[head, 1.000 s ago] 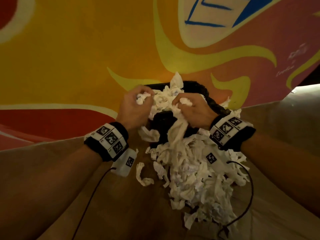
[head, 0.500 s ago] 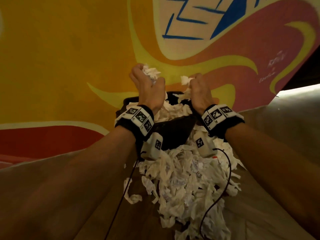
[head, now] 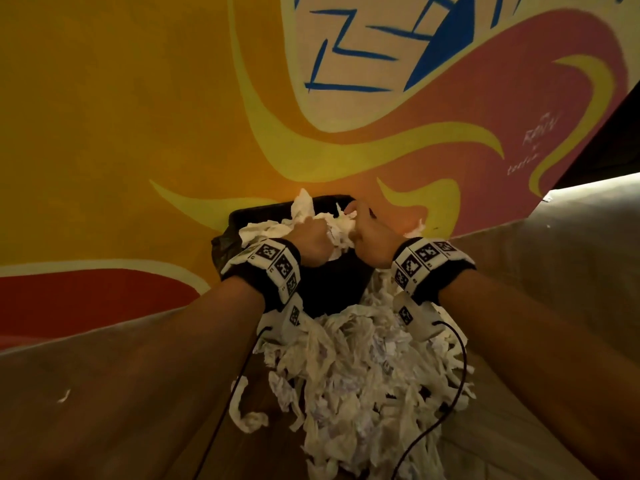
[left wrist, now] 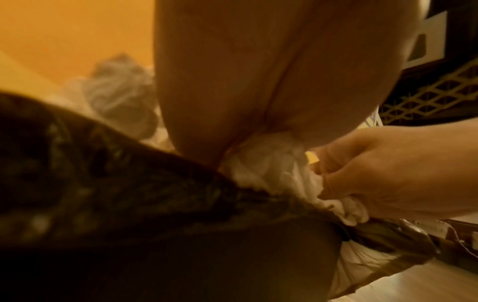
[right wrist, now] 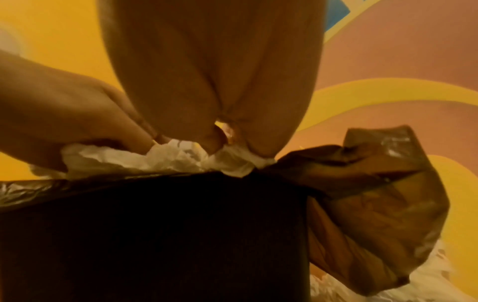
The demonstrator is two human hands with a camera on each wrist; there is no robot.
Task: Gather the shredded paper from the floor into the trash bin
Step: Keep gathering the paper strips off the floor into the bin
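Observation:
A black trash bin (head: 332, 289) with a dark liner (right wrist: 375, 194) stands against the painted wall. Shredded paper (head: 266, 230) heaps over its top. Over the bin's mouth, my left hand (head: 320, 233) and right hand (head: 358, 226) sit close together. Both grip one white wad of shredded paper (head: 337, 230). The wrist views show the wad (left wrist: 269, 163) (right wrist: 232, 161) squeezed in curled fingers just above the liner's edge. A large pile of shredded paper (head: 356, 386) lies on the floor in front of the bin, under my forearms.
A loose curled strip (head: 242, 410) lies left of the pile and a tiny scrap (head: 64, 396) farther left. More scraps (head: 414, 230) sit right of the bin by the wall (head: 138, 133). Wrist-camera cables (head: 460, 375) trail over the pile.
Both hands lifted paper from the floor pile up above the bin. They have since dropped to the bin's mouth and drawn together round one wad.

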